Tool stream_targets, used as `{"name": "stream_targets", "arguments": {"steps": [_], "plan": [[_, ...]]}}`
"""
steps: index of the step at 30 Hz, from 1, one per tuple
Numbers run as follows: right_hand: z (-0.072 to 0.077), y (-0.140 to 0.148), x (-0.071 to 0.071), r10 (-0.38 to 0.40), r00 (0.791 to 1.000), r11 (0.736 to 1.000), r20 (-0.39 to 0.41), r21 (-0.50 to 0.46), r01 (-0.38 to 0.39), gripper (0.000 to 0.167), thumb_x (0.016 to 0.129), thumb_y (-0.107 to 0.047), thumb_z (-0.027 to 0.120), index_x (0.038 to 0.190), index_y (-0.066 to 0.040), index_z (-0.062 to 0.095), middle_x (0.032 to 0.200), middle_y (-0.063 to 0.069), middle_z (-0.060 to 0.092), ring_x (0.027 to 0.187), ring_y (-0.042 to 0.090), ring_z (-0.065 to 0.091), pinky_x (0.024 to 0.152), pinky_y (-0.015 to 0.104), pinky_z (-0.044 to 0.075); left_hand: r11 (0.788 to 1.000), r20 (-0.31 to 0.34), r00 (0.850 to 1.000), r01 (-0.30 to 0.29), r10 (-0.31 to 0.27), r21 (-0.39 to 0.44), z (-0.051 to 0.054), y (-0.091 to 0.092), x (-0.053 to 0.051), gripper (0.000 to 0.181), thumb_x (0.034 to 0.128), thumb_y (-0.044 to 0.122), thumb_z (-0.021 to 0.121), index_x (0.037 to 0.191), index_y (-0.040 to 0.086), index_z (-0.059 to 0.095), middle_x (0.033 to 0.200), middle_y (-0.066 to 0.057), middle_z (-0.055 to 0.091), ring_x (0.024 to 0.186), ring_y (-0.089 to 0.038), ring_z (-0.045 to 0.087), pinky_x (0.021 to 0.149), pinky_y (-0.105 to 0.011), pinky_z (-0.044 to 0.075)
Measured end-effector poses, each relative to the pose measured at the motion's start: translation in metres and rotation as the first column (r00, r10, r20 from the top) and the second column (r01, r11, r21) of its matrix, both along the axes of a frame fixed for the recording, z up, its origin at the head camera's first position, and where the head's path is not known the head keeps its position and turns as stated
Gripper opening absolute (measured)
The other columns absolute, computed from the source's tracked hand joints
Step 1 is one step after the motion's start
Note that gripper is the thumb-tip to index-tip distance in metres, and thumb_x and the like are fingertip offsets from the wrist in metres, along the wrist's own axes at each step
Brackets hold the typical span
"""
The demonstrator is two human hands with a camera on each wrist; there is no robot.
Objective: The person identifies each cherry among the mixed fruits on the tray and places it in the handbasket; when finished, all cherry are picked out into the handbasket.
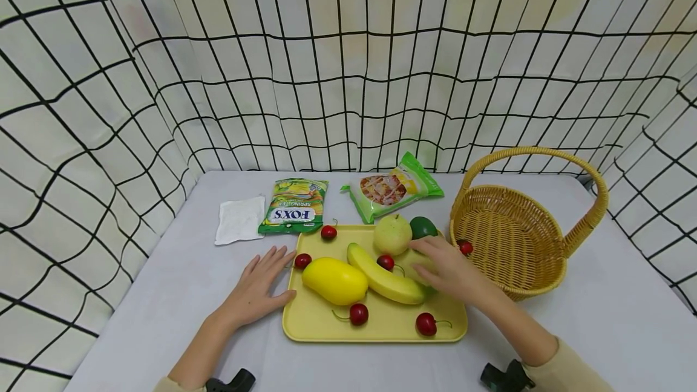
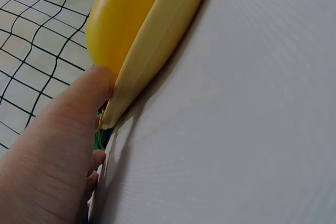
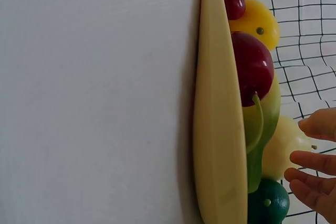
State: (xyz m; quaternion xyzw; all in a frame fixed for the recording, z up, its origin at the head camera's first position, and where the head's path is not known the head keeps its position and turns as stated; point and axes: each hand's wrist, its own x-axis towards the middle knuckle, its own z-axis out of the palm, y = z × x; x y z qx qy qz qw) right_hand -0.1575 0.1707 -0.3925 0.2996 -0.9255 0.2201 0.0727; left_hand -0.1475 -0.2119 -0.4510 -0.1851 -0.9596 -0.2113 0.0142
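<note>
A yellow tray [image 1: 392, 330] holds a yellow mango-like fruit [image 1: 333, 281], a banana [image 1: 388, 282], a pale round pear [image 1: 392, 235], a dark green round fruit [image 1: 423, 227] and several cherries [image 1: 358, 314]. At the tray's left edge, my left hand [image 1: 253, 295] lies with fingers spread, its thumb [image 2: 100, 85] against the rim. My right hand [image 1: 449, 266] hovers over the tray's right side beside the pear and the green fruit. In the right wrist view its fingers [image 3: 310, 158] are parted and hold nothing.
A wicker basket [image 1: 509, 241] with a tall handle stands right of the tray, a red fruit [image 1: 464, 247] at its left rim. Behind the tray lie a green Fox's candy bag [image 1: 294, 205], a green snack packet [image 1: 389, 191] and a white packet [image 1: 239, 221]. Black netting surrounds the table.
</note>
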Motion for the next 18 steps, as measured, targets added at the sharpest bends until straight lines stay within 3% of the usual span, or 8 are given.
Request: {"name": "stream_targets", "arguments": {"steps": [7,18], "plan": [[-0.005,-0.009,-0.004,0.047,0.998,0.999,0.052,0.023,-0.049,0.036,0.085,-0.013,0.065,0.120,-0.018,0.057,0.110,0.003,0.057,0.100,0.017,0.053,0.081,0.036,0.048,1.000,-0.003,1.000,0.003,-0.003,-0.002,0.000,0.000,0.001,0.074,0.0791,0.047,0.062,0.141,0.016,0.037,0.146,-0.012,0.031,0.136,-0.032,0.019,0.107,-0.055,0.007],[-0.009,-0.018,-0.007,0.128,0.990,0.991,0.056,0.026,-0.129,0.040,0.084,-0.008,0.063,0.123,-0.015,0.056,0.112,0.000,0.061,0.097,0.016,0.054,0.080,0.034,0.048,1.000,-0.008,1.000,0.004,-0.004,-0.011,-0.001,0.000,0.001,0.074,0.0789,0.046,0.062,0.141,0.017,0.036,0.146,-0.012,0.031,0.136,-0.032,0.019,0.107,-0.055,0.007]]}}
